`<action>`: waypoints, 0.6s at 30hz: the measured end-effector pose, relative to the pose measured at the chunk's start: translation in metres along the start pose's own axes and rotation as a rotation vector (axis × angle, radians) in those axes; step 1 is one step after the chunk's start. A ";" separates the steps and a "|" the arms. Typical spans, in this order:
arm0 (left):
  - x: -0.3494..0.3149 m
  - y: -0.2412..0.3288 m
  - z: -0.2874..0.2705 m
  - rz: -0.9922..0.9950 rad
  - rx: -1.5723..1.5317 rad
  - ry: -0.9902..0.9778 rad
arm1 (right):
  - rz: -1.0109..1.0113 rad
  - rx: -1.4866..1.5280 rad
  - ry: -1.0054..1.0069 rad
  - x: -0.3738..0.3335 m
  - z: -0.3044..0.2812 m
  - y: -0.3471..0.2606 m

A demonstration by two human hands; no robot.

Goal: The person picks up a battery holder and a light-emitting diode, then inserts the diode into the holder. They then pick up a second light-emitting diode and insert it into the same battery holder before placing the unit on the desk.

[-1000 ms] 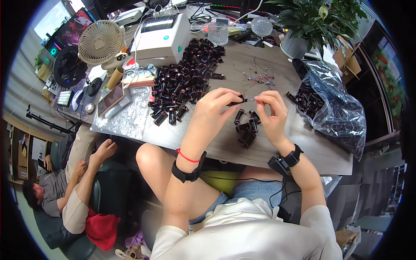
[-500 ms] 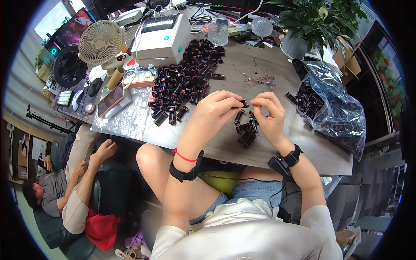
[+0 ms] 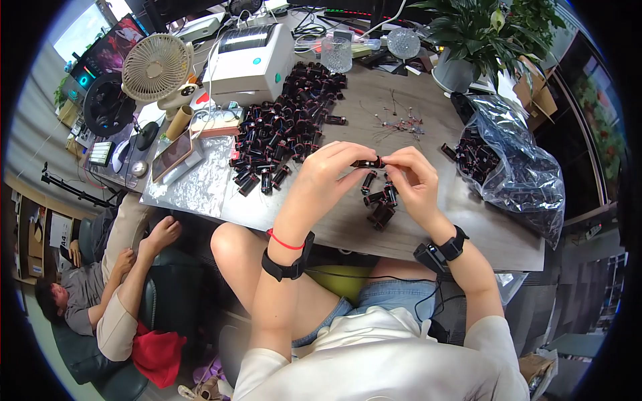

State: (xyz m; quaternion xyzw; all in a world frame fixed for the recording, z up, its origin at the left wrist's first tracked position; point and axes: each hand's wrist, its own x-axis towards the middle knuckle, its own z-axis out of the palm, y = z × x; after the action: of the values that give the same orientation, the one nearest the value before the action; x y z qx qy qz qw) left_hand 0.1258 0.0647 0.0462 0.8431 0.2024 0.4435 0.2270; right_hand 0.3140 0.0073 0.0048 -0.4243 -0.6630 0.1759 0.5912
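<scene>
Between the fingertips of my left hand (image 3: 328, 168) is a small black cylinder with a reddish ring at its end (image 3: 368, 162). My right hand (image 3: 416, 179) is closed in a pinch against the ringed end; whether it grips the cylinder itself or some tiny piece there is too small to tell. Just below my fingers lie several similar black cylinders (image 3: 382, 215) on the wooden table. To the left spreads a large heap of the same parts (image 3: 284, 130). Beyond my right hand sits a loose scatter of tiny parts with thin wire leads (image 3: 401, 125).
A clear plastic bag (image 3: 518, 170) with more cylinders lies at the right. Behind the heap stand a white label printer (image 3: 244, 63) and a beige fan (image 3: 157, 67). A potted plant (image 3: 455, 70) is at the back right. Another person (image 3: 87, 301) sits at the left.
The black cylinder now shows more fully between my hands, lying nearly level. My right fingertips have shifted slightly and closed in at its ringed end.
</scene>
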 end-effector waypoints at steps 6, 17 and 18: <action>0.000 0.000 -0.004 0.033 0.023 -0.015 | 0.300 0.482 -0.035 0.002 0.003 0.000; -0.002 0.000 0.001 -0.006 0.155 0.040 | 0.385 0.475 -0.111 0.001 0.001 0.002; -0.002 0.000 0.002 0.009 0.186 0.042 | 0.369 0.461 -0.099 0.000 0.002 0.002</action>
State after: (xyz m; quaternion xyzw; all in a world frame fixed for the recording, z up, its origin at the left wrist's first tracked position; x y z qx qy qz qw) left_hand 0.1260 0.0633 0.0436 0.8520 0.2435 0.4414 0.1415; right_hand 0.3131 0.0092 0.0032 -0.3831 -0.5453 0.4469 0.5967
